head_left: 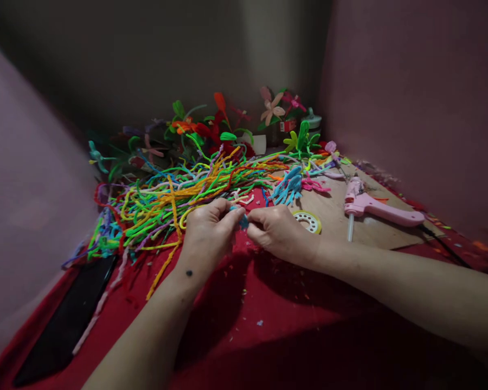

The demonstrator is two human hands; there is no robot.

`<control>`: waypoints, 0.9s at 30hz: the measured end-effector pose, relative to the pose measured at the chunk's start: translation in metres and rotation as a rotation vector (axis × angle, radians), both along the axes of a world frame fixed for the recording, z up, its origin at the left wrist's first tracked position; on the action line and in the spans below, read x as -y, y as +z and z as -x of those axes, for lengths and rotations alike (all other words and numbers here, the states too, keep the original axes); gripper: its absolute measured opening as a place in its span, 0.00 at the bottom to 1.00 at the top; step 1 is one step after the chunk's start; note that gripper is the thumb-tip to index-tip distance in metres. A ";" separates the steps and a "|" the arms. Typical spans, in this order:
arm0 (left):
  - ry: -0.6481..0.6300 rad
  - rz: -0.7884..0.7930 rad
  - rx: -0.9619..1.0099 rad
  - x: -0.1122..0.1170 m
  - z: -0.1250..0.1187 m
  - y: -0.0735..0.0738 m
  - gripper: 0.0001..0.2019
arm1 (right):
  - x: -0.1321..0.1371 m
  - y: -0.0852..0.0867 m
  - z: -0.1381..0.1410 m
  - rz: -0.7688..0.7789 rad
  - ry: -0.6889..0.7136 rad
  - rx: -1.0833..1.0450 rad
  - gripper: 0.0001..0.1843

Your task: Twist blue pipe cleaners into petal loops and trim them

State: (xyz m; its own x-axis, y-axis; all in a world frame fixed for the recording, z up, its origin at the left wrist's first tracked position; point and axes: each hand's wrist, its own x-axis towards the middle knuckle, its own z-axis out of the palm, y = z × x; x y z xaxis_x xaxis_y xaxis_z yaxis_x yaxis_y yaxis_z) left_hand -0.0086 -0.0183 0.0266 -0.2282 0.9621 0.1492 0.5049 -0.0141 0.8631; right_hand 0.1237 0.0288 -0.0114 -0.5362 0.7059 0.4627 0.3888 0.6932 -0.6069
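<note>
Between my fingertips is a short piece of blue pipe cleaner (pixel 244 221), mostly covered by the fingers. My left hand (pixel 209 225) pinches it from the left, thumb against forefinger. From the other side my right hand (pixel 278 230) grips its end, fingers closed. Just beyond the hands lies a bunch of blue pipe-cleaner petals (pixel 288 187), with a pink looped piece (pixel 315 185) beside it. A yellow-rimmed tape roll (pixel 308 221) lies flat, partly behind my right hand. Loose pipe cleaners (pixel 203 187) in many colours are heaped behind my left hand.
A pink glue gun (pixel 382 208) rests on a cardboard sheet (pixel 390 233) at right, its black cord trailing off. Finished pipe-cleaner flowers (pixel 271 108) stand along the back wall. At left, a dark flat object (pixel 69 319) lies on the red cloth (pixel 268 341), which bears small scraps.
</note>
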 end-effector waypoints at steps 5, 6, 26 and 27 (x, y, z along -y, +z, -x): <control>-0.018 -0.005 0.094 0.001 0.003 0.004 0.09 | 0.003 0.011 -0.002 0.228 0.060 -0.182 0.10; -0.023 -0.001 0.101 0.000 0.003 0.003 0.10 | 0.002 0.011 -0.002 0.250 0.074 -0.195 0.09; -0.145 0.089 0.164 -0.003 0.005 -0.005 0.10 | -0.008 0.007 -0.002 0.515 0.137 -0.136 0.07; -0.177 0.089 0.208 -0.004 0.007 -0.004 0.09 | -0.009 0.010 -0.003 0.657 0.205 -0.178 0.07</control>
